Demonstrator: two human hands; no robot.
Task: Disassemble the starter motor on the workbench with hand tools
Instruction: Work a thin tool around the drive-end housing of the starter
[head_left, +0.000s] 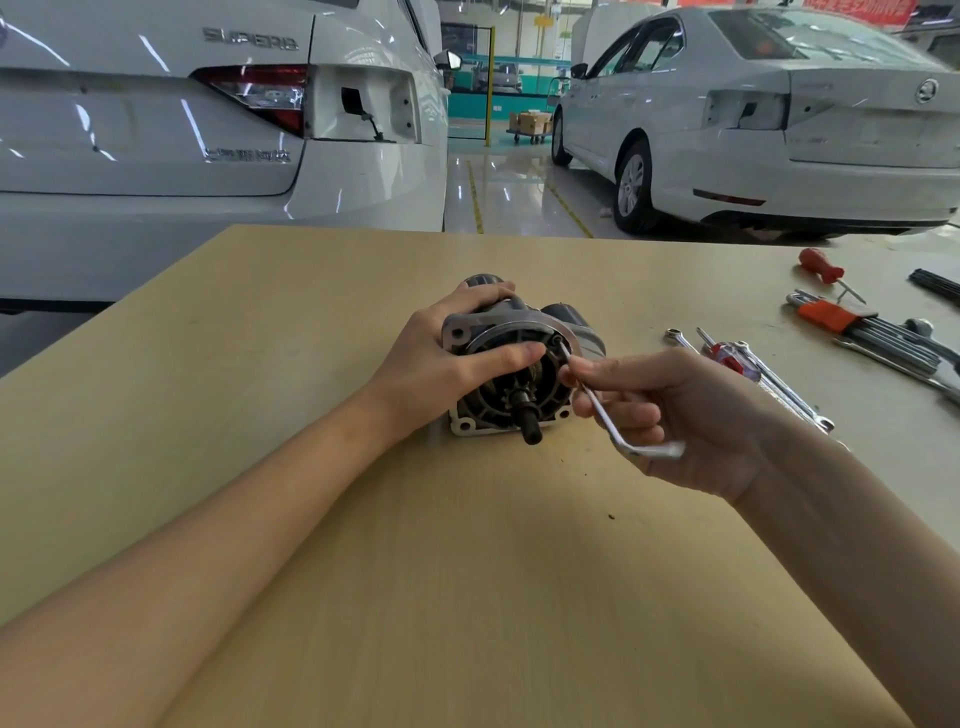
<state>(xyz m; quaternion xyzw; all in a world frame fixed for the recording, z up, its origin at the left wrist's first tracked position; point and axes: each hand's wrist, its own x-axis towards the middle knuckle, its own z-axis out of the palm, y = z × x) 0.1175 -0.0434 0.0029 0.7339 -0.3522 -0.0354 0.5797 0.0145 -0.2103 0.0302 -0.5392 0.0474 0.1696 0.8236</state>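
Note:
The starter motor (511, 400) lies on the tan workbench (467, 571), its drive end and pinion shaft facing me. My left hand (447, 358) grips the housing from the left, thumb laid across the open front. My right hand (670, 415) pinches a silver L-shaped hex key (605, 410) between thumb and fingers. The key's long end is seated in a bolt at the upper right of the front flange, and its short bent end sticks out to the right below my fingers.
Tools lie at the right of the bench: a red-handled screwdriver (821, 264), a hex key set in an orange holder (852, 325), a small clear-red screwdriver (724, 356) and wrenches (789, 389). Two white cars (156, 130) (779, 114) stand beyond the bench.

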